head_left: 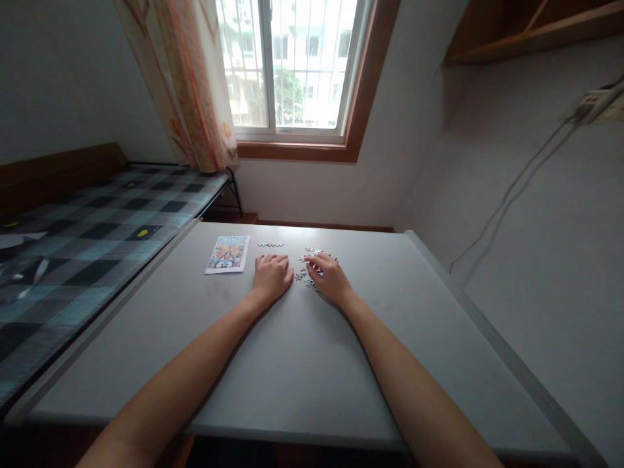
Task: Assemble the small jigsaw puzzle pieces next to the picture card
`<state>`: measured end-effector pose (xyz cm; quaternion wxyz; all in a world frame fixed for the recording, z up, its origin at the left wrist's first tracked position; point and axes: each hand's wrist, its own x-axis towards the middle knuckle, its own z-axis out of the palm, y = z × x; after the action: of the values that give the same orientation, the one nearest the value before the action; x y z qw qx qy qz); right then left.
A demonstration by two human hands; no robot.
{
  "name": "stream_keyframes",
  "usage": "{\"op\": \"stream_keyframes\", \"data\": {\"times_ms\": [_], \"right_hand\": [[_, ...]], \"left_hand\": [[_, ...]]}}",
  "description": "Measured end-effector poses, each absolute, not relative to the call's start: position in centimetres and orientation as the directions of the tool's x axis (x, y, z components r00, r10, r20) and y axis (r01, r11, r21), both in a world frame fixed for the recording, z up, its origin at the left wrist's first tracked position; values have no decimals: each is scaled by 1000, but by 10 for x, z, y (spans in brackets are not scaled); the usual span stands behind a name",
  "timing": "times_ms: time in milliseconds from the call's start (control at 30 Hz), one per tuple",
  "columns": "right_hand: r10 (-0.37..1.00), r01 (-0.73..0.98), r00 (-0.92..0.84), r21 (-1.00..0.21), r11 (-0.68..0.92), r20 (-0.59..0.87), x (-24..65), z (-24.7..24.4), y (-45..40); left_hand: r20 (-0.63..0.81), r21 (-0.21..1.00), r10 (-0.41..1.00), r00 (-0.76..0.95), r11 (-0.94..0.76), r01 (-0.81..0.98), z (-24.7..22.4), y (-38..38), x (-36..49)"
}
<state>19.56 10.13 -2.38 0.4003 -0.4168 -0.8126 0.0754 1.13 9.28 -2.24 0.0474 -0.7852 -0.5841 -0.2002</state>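
Jigsaw pieces, small, multicoloured and knob-edged, lie in a loose heap beneath and around the right hand, some spilling toward the left hand's thumb. The right hand is half curled, its thumb and forefinger close together over the heap; whether a piece is pinched between them I cannot tell. The left hand rests palm down just beside the heap, fingers loosely spread and slightly bent, with nothing visibly held, though what may be under the palm is hidden.

Just beyond the left fingertips runs a short, narrow multicoloured strip of pieces, seemingly joined in a row. Judging by that, the work is at an early stage: one strip laid out, most pieces loose.

Left of the left hand, a white-bordered paper sheet with a colourful printed cartoon picture lies flat, apparently the reference. Under both hands spreads the smooth pale-grey desk; farther left stands a bed with a grey-and-black checked mattress.
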Motion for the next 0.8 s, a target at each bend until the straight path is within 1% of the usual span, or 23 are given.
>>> {"op": "stream_keyframes", "data": {"times_ms": [100, 267, 467, 533, 667, 800], "right_hand": [[743, 619, -336, -459, 637, 578, 195, -22, 100], [747, 619, -333, -465, 633, 575, 195, -23, 100], [750, 619, -326, -470, 629, 575, 195, -23, 100], [752, 619, -325, -473, 627, 573, 195, -23, 100], [750, 618, -327, -471, 630, 575, 195, -23, 100], [753, 601, -326, -489, 632, 572, 195, -25, 101]], "left_hand": [[357, 161, 896, 264, -337, 928, -22, 94, 11], [393, 114, 893, 220, -285, 952, -21, 92, 11], [298, 131, 923, 242, -291, 948, -24, 94, 12], [288, 137, 931, 224, -271, 953, -25, 94, 13], [331, 123, 934, 132, -182, 976, -23, 92, 12], [380, 56, 921, 85, -115, 992, -18, 90, 4]]}}
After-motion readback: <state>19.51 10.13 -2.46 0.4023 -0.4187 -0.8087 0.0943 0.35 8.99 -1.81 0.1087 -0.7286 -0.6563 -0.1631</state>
